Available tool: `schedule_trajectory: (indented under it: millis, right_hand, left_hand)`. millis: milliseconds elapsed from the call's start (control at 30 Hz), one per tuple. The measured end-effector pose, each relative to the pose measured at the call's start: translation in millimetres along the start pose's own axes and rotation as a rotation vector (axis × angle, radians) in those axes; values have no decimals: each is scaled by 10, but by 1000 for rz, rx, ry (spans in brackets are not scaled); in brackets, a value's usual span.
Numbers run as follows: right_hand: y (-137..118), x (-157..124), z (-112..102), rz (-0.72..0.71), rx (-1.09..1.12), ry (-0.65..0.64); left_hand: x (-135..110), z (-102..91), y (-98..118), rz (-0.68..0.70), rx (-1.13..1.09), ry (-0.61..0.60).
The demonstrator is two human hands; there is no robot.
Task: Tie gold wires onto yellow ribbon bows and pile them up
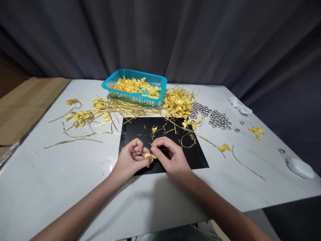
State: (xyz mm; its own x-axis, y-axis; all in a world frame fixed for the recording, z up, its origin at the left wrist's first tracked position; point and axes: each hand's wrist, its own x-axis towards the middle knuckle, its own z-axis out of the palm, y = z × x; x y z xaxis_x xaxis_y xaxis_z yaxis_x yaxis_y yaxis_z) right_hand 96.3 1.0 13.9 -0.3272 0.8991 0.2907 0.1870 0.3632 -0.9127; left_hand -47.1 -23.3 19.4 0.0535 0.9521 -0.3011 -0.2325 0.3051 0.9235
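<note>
Probably for steadiness, the left hand [130, 157] pinches a yellow ribbon bow [149, 160] over the black mat [197, 158]; the right hand [173, 156] curls nearly closed beside it, grip unclear.

Bow [147, 155]: partly hidden from me by left hand [129, 157] and right hand [174, 157] | latter's grip: contents unclear | cardboard [22, 103]: cut off at left edge | scraps [192, 137]: too small to tell

The bare left hand [131, 155] and bare right hand [173, 154] adjoin slender bare forearms [92, 195], while a muted grey-green cloth garment [180, 234] shows partially at the lower edge.
</note>
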Motion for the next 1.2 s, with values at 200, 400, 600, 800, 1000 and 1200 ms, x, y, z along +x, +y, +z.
schedule_trajectory:
  millis: [200,400,600,800,1000,1200]
  right_hand:
    - [-10,-20,-13,30,-25,-89]
    - [-193,91,-116,141,266,14]
    - [-451,224,-370,226,422,49]
    - [-644,277,-581,185,344,113]
    - [-788,316,-782,149,365,246]
    - [-961,292,-933,67,234,366]
  left_hand:
    - [-9,-11,-11,18,-15,-9]
    - [4,-11,-8,16,-5,14]
    - [41,-18,-27,21,7,68]
    - [61,-38,-30,15,9,74]
    - [62,-33,-25,8,15,79]
    - [69,-40,-49,15,20,78]
